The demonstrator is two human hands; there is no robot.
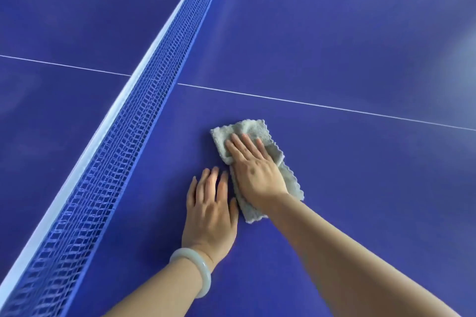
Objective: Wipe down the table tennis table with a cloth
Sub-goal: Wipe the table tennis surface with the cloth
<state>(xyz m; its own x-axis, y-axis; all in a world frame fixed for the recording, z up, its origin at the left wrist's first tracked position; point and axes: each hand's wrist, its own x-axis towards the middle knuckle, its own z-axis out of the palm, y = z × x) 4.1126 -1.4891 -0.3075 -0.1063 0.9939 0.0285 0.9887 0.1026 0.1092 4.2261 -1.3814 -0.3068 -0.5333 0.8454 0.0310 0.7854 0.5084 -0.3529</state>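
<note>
Right hand [255, 175] pressed flat on folded grey terry cloth [251, 127], on blue table tennis table [360, 188] near blue mesh net [144, 136]; left hand [210, 211] flat beside, empty. We judged cloth soft, light (bunches easily): press mid-fold.

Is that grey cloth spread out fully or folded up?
Folded: the cloth lies as a narrow flat pad, doubled edges showing along its side, pressed to the table under the right hand with straight fingers.
</note>
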